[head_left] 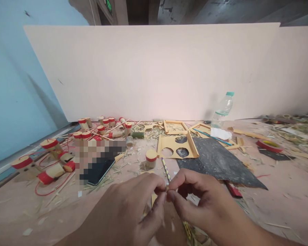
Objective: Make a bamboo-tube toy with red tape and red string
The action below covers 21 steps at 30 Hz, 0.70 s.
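Note:
My left hand (129, 208) and my right hand (197, 201) meet low in the middle, fingertips pinched together. Between them rises a thin striped stick (165, 169), pointing away from me; both hands pinch its near end. Just beyond the stick stands a short bamboo cylinder with a red band (151, 158). A wooden panel with round and hexagonal cut-outs (176, 146) lies behind it, partly on a dark sheet (215, 160).
Several red-banded bamboo pieces with red cord (51, 160) crowd the left side beside a phone (99, 171). A plastic water bottle (222, 109), wooden frames (175, 127), a red tape roll (269, 146) and scattered shavings lie toward the back and right. A large pale board (154, 71) stands behind.

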### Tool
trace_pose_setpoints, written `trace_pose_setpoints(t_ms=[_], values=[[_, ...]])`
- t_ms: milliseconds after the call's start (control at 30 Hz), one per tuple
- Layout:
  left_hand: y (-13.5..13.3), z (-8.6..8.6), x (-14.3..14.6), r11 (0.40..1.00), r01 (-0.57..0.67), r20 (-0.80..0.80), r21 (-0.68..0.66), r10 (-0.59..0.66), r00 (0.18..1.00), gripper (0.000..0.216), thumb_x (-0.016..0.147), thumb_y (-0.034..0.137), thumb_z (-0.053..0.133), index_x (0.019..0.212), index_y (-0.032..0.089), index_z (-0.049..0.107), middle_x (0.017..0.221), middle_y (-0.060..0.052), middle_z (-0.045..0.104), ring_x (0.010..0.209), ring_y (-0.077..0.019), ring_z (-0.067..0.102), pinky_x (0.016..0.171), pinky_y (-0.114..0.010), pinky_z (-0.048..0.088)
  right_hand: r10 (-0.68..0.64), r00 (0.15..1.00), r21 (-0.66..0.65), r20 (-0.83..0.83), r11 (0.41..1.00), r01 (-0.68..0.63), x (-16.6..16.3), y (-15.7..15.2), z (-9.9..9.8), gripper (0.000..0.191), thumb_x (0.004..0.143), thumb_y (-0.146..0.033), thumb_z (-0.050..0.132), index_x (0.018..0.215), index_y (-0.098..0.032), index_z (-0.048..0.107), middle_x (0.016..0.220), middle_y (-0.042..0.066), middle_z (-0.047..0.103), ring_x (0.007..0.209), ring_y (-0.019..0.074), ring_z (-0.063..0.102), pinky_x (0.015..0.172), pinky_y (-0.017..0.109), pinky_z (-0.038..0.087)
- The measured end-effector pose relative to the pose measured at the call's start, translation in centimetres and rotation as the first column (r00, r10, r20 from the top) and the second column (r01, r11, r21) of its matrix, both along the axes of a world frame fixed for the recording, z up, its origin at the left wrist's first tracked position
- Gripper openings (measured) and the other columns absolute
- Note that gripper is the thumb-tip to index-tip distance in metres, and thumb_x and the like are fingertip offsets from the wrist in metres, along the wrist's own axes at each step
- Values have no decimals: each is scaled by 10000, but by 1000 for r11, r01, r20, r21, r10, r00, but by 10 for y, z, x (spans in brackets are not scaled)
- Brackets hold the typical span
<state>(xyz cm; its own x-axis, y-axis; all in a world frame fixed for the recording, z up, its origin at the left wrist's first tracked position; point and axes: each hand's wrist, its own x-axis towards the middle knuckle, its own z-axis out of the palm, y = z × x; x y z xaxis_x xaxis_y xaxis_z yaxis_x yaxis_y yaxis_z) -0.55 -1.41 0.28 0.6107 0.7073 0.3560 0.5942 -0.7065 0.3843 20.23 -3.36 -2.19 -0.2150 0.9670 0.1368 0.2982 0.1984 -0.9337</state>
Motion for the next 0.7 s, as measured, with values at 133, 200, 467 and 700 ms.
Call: trace_pose_setpoints(t_ms=[133, 200, 467, 700], values=[[-2, 2, -1, 1000, -24, -32, -15, 23, 999, 183, 1019, 210, 508, 960, 246, 677, 794, 46, 752, 663, -132, 691, 516, -206, 432, 5, 1000, -17, -17, 1000, -5, -1, 1, 1, 76, 886, -239, 687, 833, -207, 732, 702, -14, 715, 633, 130, 645, 568, 188, 486], [-3, 3, -1, 1000, -19, -41, -20, 18, 999, 182, 1019, 222, 509, 956, 244, 679, 786, 43, 750, 669, -135, 695, 516, -205, 436, 2, 1000, -20, -24, 1000, -2, -2, 1, 1, 78, 882, -245, 688, 829, -206, 730, 691, -14, 708, 625, 130, 639, 563, 191, 481], [-4, 4, 0, 1000, -6, -27, -1, 6, 1000, 180, 1016, 207, 510, 978, 240, 682, 818, 40, 770, 675, -132, 707, 502, -200, 438, -2, 999, -20, -48, 1000, 1, -3, -1, 4, 72, 845, -240, 681, 788, -207, 708, 659, -19, 680, 605, 130, 612, 552, 198, 459], [-1, 3, -1, 1000, -9, -59, -9, 8, 998, 198, 1018, 193, 493, 976, 238, 681, 814, 37, 769, 678, -140, 717, 527, -206, 459, -8, 999, -42, -44, 999, 6, -3, 1, 5, 92, 854, -271, 678, 792, -205, 696, 681, -9, 672, 627, 138, 607, 566, 209, 451]])
